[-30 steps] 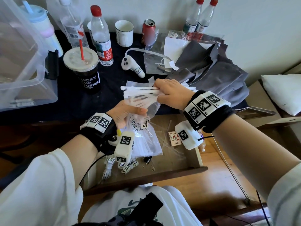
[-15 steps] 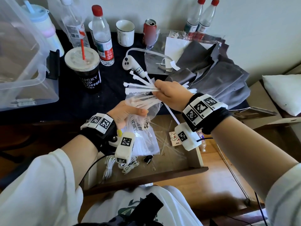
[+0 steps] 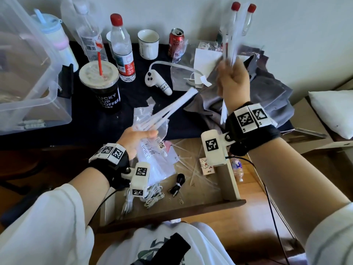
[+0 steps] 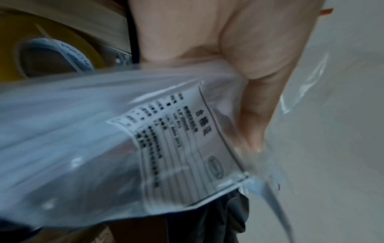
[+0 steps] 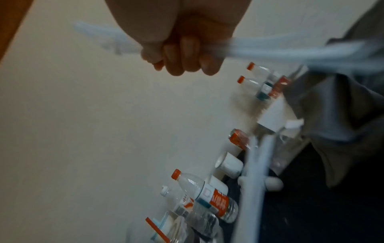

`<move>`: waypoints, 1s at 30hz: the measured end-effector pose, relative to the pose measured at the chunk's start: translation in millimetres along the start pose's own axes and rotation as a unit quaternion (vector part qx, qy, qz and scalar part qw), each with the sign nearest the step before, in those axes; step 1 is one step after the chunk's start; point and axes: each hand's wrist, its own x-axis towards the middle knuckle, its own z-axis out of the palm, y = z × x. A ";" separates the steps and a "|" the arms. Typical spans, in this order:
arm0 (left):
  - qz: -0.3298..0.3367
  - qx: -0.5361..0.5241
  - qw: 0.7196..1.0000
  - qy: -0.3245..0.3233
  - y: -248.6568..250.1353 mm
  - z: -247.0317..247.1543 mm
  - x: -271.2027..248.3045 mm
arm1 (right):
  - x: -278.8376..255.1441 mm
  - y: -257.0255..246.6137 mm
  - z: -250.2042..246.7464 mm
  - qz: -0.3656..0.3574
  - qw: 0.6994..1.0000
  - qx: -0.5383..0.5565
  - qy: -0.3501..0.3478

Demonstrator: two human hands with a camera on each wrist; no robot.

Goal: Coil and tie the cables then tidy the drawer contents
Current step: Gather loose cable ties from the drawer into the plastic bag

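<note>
Her right hand [image 3: 234, 81] grips a bunch of white plastic zip ties [image 3: 230, 44] at one o'clock; her left hand [image 3: 137, 136] clutches their clear plastic bag [image 3: 152, 159]. The tangled white cables [image 3: 150, 196] wait in the wooden drawer [image 3: 229, 180] at six o'clock. Coiling probably comes next.

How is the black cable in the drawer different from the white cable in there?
The black cable is dark and wound into a tight bundle with a white tie round its middle; the white cable is pale and lies in loose, sprawling loops with no tie that I can see. The black cable shows fully, while the white cable is partly hidden behind the left wrist camera. Both lie on the drawer floor.
</note>
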 end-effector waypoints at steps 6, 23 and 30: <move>0.050 -0.040 0.994 -0.089 16.4 9.9 2.3 | -31.9 19.4 17.6 0.238 0.965 0.011 -0.106; 0.124 0.121 0.974 -0.146 25.1 35.1 -19.6 | -14.9 -12.4 18.6 0.103 0.942 -0.129 -0.292; 0.114 0.090 0.971 -0.188 35.9 40.9 -24.6 | -14.8 -17.6 13.1 0.066 0.941 -0.204 -0.261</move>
